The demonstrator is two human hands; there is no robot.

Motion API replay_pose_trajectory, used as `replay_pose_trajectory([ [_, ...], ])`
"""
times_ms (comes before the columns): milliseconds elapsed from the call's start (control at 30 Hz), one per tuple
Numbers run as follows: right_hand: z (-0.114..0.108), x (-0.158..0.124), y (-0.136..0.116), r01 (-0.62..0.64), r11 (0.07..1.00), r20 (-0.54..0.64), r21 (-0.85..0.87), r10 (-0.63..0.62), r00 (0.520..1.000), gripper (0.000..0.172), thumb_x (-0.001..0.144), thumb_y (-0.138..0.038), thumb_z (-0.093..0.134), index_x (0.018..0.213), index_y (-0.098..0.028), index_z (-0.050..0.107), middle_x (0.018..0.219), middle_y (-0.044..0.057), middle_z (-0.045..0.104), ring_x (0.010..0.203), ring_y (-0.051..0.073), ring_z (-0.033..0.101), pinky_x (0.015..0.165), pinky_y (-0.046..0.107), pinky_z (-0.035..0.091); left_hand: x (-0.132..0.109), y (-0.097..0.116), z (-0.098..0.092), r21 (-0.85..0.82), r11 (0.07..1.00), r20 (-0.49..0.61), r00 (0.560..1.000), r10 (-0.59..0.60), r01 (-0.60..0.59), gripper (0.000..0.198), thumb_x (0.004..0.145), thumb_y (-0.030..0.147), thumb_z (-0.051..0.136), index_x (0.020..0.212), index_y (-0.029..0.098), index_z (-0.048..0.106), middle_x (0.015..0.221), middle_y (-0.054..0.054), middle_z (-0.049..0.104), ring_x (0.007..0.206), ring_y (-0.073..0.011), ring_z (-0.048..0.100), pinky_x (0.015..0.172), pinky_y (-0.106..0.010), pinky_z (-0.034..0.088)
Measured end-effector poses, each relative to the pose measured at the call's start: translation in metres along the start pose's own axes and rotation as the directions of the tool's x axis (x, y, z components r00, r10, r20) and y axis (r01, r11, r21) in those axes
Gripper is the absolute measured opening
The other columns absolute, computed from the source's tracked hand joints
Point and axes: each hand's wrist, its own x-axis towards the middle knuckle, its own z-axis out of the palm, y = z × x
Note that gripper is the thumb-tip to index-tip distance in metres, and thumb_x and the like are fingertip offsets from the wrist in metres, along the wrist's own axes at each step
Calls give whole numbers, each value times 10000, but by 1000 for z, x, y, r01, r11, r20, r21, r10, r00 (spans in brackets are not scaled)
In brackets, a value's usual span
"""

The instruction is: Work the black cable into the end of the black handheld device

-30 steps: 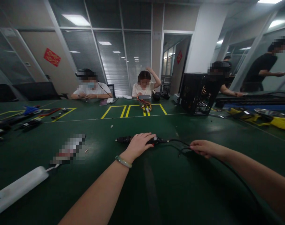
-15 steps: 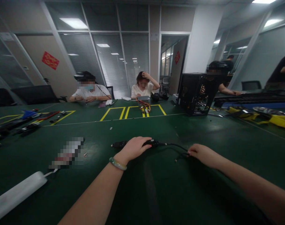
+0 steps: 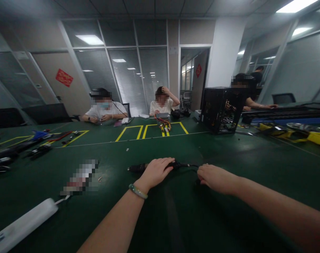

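Observation:
A black corded electric screwdriver point(image 3: 136, 169) lies on the green table, its metal tip pointing left. My left hand point(image 3: 157, 173), with a bangle at the wrist, is laid over its body and closed around it. From the right end of the screwdriver runs a black cable point(image 3: 189, 165). My right hand point(image 3: 215, 177) has its fingers closed around this cable, a short way right of the left hand. The rest of the cable is mostly hidden by the right hand.
A white power strip point(image 3: 25, 225) and a blurred-out flat object point(image 3: 80, 177) lie to the left. Several dark tools point(image 3: 38, 151) are at far left. Across the table sit two people by a wired box point(image 3: 163, 117); a black computer case point(image 3: 215, 110) stands right of them.
My right hand has moved left along the cable, closer to my left hand, and covers more of it. My left hand stays on the screwdriver. The view has tilted slightly upward.

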Motion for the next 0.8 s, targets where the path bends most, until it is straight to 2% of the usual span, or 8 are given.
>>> replay_pose_trajectory([
  [100,-3,15,-6,-4,996,23,84,2,1000,155,886,-315,525,946,-202,613,912,67,647,826,240,601,750,356,435,-2,-2,3,9,997,-117,990,78,-78,357,889,391,541,1234,301,560,1159,-54,643,1022,-210,619,903,-326,455],
  [167,-4,25,-11,-76,979,32,189,72,997,185,910,-350,483,943,-204,592,862,57,663,760,215,610,655,304,427,-2,-2,4,8,998,-105,992,70,-69,353,890,372,542,1235,301,560,1177,-59,634,1032,-222,614,911,-344,450],
  [267,-7,41,-12,-180,905,40,386,179,983,213,932,-354,432,928,-190,568,834,47,683,696,174,613,580,256,406,-1,1,3,-59,998,-85,996,16,-21,347,862,358,581,1203,292,586,1169,-65,634,1047,-243,603,939,-374,433],
  [367,-5,49,-6,-220,815,-37,536,284,958,203,928,-329,419,906,-178,553,835,39,681,657,145,600,565,234,405,0,9,-2,-198,978,-59,996,-71,58,293,801,359,652,1084,283,645,1044,-59,660,966,-241,617,921,-368,445],
  [433,0,50,1,-215,768,-114,604,350,930,215,923,-334,406,859,-181,543,814,27,663,637,134,579,564,229,409,2,16,-5,-220,970,-9,994,-113,108,211,775,358,675,970,278,667,946,-50,648,867,-225,616,870,-357,464],
  [500,8,48,7,-189,728,-153,659,377,914,224,918,-356,405,834,-187,526,778,11,639,606,126,551,556,227,411,3,21,-5,-176,978,-2,993,-117,115,198,754,357,693,929,269,660,906,-47,616,821,-218,596,830,-352,471],
  [600,20,43,11,-134,679,-152,722,345,926,211,903,-386,442,858,-192,515,753,-6,611,586,117,521,539,219,415,6,23,-3,-87,992,-4,996,-91,91,268,723,360,718,958,255,642,941,-56,590,876,-238,571,842,-370,460],
  [800,27,37,9,-120,546,-55,829,293,954,225,884,-414,478,886,-192,514,764,-2,596,594,119,510,499,211,431,4,25,0,123,985,215,965,-148,123,353,747,370,711,1033,238,552,981,-27,557,848,-205,558,785,-346,457],
])
